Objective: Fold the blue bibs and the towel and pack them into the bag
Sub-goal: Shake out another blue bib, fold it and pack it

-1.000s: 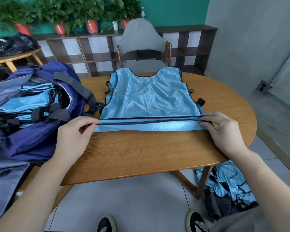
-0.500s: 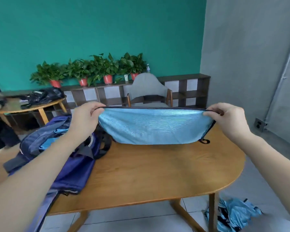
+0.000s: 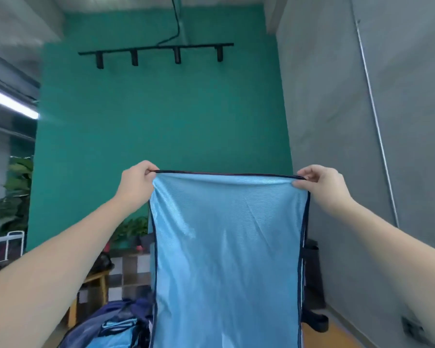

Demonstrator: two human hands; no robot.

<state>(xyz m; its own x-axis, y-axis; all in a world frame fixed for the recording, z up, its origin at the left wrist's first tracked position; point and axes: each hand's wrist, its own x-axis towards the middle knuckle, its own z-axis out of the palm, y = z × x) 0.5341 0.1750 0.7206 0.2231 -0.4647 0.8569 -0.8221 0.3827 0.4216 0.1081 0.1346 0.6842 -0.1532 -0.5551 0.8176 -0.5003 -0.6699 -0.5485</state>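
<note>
Overhead now: both arms raised, one blue bib (image 3: 226, 247) hanging full length in front of the camera. Left hand (image 3: 136, 183) pinches the bib's top left corner, thumb and fingers curled onto the dark-trimmed edge. Right hand (image 3: 322, 185) does likewise at the top right corner, fingertips closed over the trim. Top edge drawn nearly straight and level between the two hands. Cloth falls flat below, light blue and shiny, with a few soft creases near the middle; dark piping runs down both side edges. Lower end of the bib runs off the bottom of the frame, so where it ends cannot be told. Black straps (image 3: 314, 320) show just past the bib's right edge, low down. Bag (image 3: 106, 327) sits at lower left, dark blue, mouth open, partly hidden behind the hanging bib; light blue fabric (image 3: 116, 334) lies inside it. A sliver of wooden table (image 3: 337, 332) visible at lower right. Behind: green wall (image 3: 161, 121), a black track light (image 3: 156, 52) with four heads, grey wall (image 3: 362, 121) to the right. Potted plants (image 3: 133, 229) on a low shelf (image 3: 126, 270) show between the left forearm and the bib. Everything at the edges is motion-blurred.
</note>
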